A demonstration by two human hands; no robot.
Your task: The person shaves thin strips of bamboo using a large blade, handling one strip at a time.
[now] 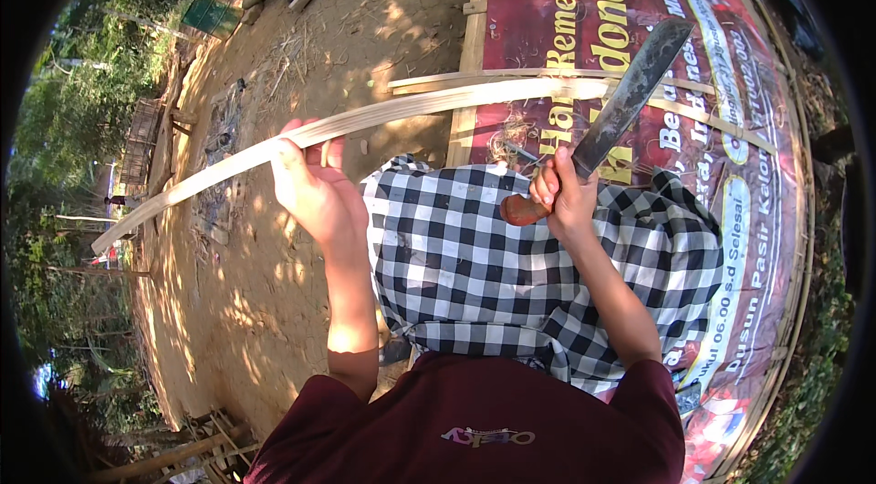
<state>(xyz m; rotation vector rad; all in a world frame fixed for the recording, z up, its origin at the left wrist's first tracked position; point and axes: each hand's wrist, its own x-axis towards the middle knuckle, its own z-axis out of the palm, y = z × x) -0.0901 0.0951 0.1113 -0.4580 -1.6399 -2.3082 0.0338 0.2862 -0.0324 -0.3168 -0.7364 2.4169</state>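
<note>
A long, pale strip of split bamboo or wood (392, 112) runs from the far left up across the view and over a red banner. My left hand (312, 178) is closed round it, with the thumb on the near side. My right hand (568, 195) grips a machete (636, 96) by its brown wooden handle; the broad dark blade points up and to the right. The blade passes in front of the strip's right part; I cannot tell if they touch. Below both hands, a black-and-white checked cloth (474, 238) covers my lap.
The red printed banner (520, 19) lies over a platform edged with bamboo poles. More pale strips (721, 126) rest on it, with curly shavings (513, 133) near the cloth. Bare brown ground (246, 320) stretches to the left, where a green container (211, 16) stands before trees.
</note>
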